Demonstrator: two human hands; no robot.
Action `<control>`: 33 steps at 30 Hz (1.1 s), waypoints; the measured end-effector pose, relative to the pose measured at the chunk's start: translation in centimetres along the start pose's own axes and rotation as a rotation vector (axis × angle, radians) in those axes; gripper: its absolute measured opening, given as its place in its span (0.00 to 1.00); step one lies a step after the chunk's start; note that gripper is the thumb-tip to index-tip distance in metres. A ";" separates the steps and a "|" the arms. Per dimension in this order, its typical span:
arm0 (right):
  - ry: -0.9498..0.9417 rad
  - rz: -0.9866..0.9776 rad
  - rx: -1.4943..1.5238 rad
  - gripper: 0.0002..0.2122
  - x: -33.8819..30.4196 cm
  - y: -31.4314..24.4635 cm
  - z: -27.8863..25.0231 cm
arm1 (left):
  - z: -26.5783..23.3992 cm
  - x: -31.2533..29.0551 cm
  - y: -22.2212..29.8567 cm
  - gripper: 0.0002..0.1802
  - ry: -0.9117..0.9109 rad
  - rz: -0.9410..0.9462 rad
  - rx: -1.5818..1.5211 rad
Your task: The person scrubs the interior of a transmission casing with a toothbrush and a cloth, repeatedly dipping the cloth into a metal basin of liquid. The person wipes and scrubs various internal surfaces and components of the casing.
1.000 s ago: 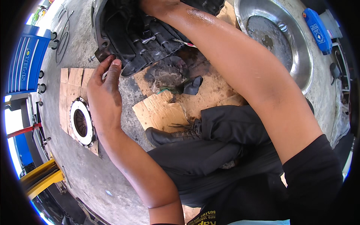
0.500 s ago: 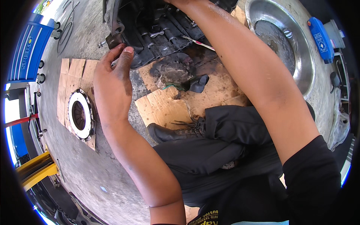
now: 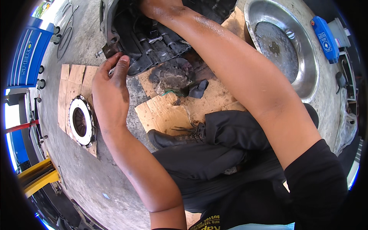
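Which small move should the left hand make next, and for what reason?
Probably, the left hand should hold the small dark block steady at the dark casing's corner: this hand's fingers meet the block's lower edge, a bolt-like piece sticks out on the block's left, and the right hand is higher up, over the casing.

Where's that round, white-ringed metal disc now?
The disc lies at the head view's left, on flat brown cardboard, just left of the person's bare left wrist.
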State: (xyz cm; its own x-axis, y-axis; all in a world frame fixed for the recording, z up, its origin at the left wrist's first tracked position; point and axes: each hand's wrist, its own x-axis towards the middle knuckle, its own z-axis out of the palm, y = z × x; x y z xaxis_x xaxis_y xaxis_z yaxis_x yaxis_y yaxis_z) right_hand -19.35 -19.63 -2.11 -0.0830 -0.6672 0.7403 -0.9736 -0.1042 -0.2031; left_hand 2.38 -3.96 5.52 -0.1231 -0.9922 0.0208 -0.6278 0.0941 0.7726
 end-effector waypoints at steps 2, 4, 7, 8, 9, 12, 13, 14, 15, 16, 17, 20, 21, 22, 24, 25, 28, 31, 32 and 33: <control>0.110 0.052 0.049 0.18 -0.2 -1.4 0.3 | 0.2 0.0 0.0 0.28 -0.011 0.001 -0.006; 0.186 0.161 0.049 0.23 -0.9 -2.6 1.0 | 0.3 -0.1 0.0 0.28 -0.011 0.021 -0.009; -0.500 0.357 0.242 0.23 -3.2 -3.3 1.9 | 0.0 -0.1 0.1 0.28 -0.016 -0.009 -0.020; -0.662 0.424 0.248 0.22 -4.1 -3.6 1.8 | -0.1 -0.1 0.2 0.28 -0.027 -0.038 -0.023; -0.769 0.428 0.225 0.22 -4.7 -4.0 1.5 | -0.2 -0.1 0.3 0.28 -0.080 -0.016 -0.024; -0.859 0.436 0.243 0.21 -7.1 -5.3 -1.3 | 0.1 -0.5 0.3 0.29 -0.224 -0.013 -0.026; -0.726 0.437 0.305 0.21 -8.6 -5.5 -2.9 | 0.4 -0.6 0.3 0.29 -0.257 -0.022 -0.021; -0.657 0.472 0.358 0.21 -10.0 -5.8 -4.5 | 0.7 -0.8 0.1 0.30 -0.297 0.003 -0.031; -0.578 0.445 0.408 0.20 -11.0 -5.8 -6.0 | 0.9 -0.8 0.0 0.32 -0.339 -0.001 -0.005; -0.556 0.450 0.444 0.20 -11.9 -5.4 -7.4 | 1.3 -0.7 -0.2 0.33 -0.358 -0.033 0.009; -0.518 0.442 0.483 0.19 -12.5 -5.1 -8.7 | 1.8 -0.6 -0.5 0.35 -0.368 -0.041 0.012; -0.293 0.331 0.616 0.18 -13.7 -4.2 -11.3 | 4.0 0.3 -1.1 0.43 -0.409 -0.109 -0.097; -0.251 0.277 0.653 0.19 -14.2 -4.0 -12.0 | 4.8 0.4 -1.4 0.44 -0.436 -0.174 -0.213; -0.320 0.320 0.674 0.19 -14.7 -3.7 -12.5 | 5.8 0.6 -1.6 0.45 -0.456 -0.230 -0.338; -0.315 0.277 0.746 0.20 -16.3 -2.9 -13.4 | 8.1 0.5 -2.2 0.47 -0.490 -0.307 -0.390; -0.472 0.427 0.826 0.23 -17.7 -2.4 -14.0 | 9.4 0.3 -2.6 0.47 -0.479 -0.348 -0.374; -0.624 0.671 0.966 0.25 -19.7 -1.2 -13.7 | 12.2 -0.3 -4.1 0.45 -0.436 -0.365 -0.282; -0.627 0.841 1.552 0.24 -19.6 -0.2 -11.9 | 13.9 0.0 -6.4 0.43 -0.252 -0.375 -0.329; -0.606 0.838 1.624 0.24 -19.3 0.0 -11.3 | 14.3 0.5 -7.1 0.42 -0.160 -0.336 -0.383; -0.569 0.832 1.695 0.24 -18.9 0.2 -10.7 | 14.6 1.0 -7.9 0.41 -0.089 -0.300 -0.452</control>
State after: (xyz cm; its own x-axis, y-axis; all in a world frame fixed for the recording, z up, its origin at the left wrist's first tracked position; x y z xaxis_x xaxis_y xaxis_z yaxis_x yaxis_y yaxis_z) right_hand -20.28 0.87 -9.28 0.0683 -0.9972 -0.0310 0.4603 0.0591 -0.8858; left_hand -3.99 -4.51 -9.82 -0.0661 -0.9573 -0.2813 -0.2549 -0.2563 0.9324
